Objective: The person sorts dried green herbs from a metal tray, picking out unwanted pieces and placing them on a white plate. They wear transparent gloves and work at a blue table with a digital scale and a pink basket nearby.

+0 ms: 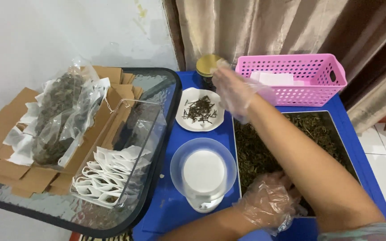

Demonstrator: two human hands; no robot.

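Both my hands wear clear plastic gloves. My right hand (pixel 234 91) reaches across the table, blurred, with its fingers spread over the right edge of a white plate (pixel 182 121) that holds dark dried stems (pixel 199 109); nothing shows in it. My left hand (pixel 269 201) rests knuckles-up on the dried green leaves (pixel 255 154) at the near end of a metal tray (pixel 234 147). Its fingers curl down into the leaves and the tips are hidden. My right forearm crosses above the tray.
A small white scale under a clear round bowl (pixel 203 172) stands on the blue table (pixel 168 209). Behind are a gold-lidded jar (pixel 206 66) and a pink basket (pixel 291 67). The glass table at left holds a clear box of white tea bags (pixel 112 176), a bag of dried herb (pixel 59 111) and brown cardboard pieces (pixel 3 131).
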